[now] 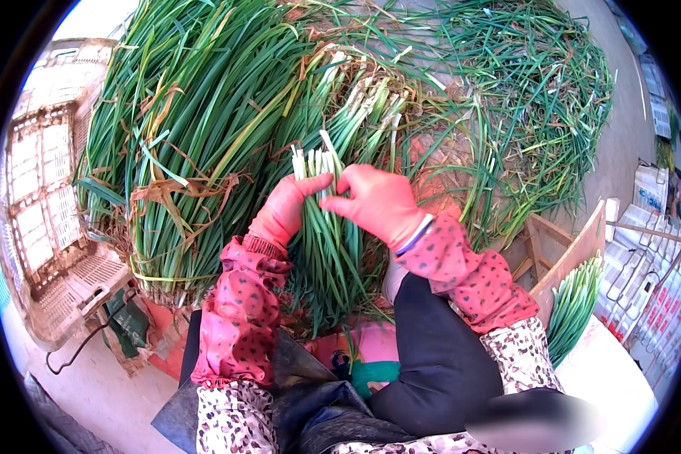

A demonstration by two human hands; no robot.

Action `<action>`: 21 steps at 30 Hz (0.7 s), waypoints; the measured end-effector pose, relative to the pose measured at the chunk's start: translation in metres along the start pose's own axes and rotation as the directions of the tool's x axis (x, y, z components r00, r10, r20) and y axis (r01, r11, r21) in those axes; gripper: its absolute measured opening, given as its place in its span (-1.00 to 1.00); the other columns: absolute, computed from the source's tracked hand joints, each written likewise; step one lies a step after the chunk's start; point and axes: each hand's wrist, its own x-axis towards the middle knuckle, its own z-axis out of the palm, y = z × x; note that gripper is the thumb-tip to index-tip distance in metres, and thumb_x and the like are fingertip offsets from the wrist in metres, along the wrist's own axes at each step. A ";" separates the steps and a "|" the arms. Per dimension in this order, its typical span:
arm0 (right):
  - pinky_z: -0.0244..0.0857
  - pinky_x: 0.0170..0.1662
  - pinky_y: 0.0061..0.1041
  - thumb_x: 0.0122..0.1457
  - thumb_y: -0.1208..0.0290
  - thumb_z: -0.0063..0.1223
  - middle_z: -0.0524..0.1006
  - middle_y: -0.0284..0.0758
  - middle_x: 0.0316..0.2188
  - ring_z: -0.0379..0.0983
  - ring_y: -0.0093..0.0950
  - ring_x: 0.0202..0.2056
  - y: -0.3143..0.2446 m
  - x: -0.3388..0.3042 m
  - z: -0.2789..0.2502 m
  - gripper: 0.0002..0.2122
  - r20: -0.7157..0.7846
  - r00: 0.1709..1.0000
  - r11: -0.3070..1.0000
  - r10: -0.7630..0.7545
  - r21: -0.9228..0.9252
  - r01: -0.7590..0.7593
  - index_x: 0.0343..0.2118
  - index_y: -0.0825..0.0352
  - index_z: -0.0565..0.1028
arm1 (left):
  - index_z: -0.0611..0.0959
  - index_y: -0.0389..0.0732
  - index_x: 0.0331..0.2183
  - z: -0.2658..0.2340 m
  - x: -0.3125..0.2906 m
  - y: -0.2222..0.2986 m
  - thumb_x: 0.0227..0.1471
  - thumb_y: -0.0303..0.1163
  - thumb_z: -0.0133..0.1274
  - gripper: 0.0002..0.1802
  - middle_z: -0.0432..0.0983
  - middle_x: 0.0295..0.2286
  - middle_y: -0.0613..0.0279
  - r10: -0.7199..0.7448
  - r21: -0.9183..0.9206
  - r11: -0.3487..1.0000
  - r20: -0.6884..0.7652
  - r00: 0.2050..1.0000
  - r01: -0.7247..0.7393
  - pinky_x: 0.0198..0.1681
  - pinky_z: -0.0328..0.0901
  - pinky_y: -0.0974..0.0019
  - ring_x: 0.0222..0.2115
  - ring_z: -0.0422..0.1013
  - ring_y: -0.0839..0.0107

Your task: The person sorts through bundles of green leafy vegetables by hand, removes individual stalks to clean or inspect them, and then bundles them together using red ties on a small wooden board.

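In orange rubber gloves, both my hands meet at the middle of the view. My left hand (pixel 284 208) is wrapped round a small bunch of garlic chives (pixel 331 242), white stem ends up and green leaves hanging down. Beside it, my right hand (pixel 378 203) is closed in a pinch at the bunch's right side, on a single chive stalk (pixel 328 142) that leans out above the others. Just beyond lie more loose chives (pixel 371 102) with pale, dirty root ends. A tall heap of long green chives (pixel 204 91) stands to the left, its lower part tied with a band.
Scattered leaves and trimmings (pixel 522 98) cover the floor at the far right. A dirty plastic crate (pixel 34 197) stands on the left. At right, a wooden frame (pixel 556 257) adjoins a neat chive bunch (pixel 575 310) on a white surface (pixel 605 378). Packaged stacks (pixel 643 265) lie farther right.
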 end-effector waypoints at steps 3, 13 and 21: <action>0.35 -0.36 -0.21 0.02 0.08 0.03 0.52 -0.25 -0.51 0.49 -0.19 -0.43 0.008 0.003 0.016 -0.72 0.018 0.999 0.999 0.038 0.025 -0.038 -0.50 0.23 0.47 | 0.52 -0.30 -0.10 0.006 -0.004 0.002 0.01 -0.38 0.07 -0.63 0.54 -0.25 0.23 -0.052 -0.009 0.999 0.039 0.998 0.052 -0.13 0.35 0.34 -0.28 0.47 0.40; 0.27 -0.63 -0.30 -0.15 0.38 0.02 0.40 -0.29 -0.74 0.43 -0.29 -0.67 0.024 -0.001 -0.005 -0.89 0.030 0.890 0.833 -0.455 -0.338 0.438 -0.68 0.24 0.39 | 0.57 -0.24 -0.14 0.002 0.008 -0.005 -0.17 -0.55 0.16 -0.56 0.53 -0.25 0.37 -0.064 0.297 0.955 0.211 0.975 -0.002 -0.05 0.23 0.39 -0.23 0.40 0.54; 0.35 -0.51 -0.25 -0.12 0.39 0.02 0.51 -0.18 -0.62 0.50 -0.21 -0.55 0.028 0.000 -0.044 -0.90 0.218 0.951 0.852 -0.220 -0.431 0.296 -0.59 0.29 0.48 | 0.55 -0.30 -0.12 0.020 0.013 -0.011 -0.20 -0.56 0.16 -0.52 0.55 -0.26 0.24 -0.113 0.314 0.949 0.278 0.954 0.021 -0.06 0.26 0.35 -0.29 0.47 0.40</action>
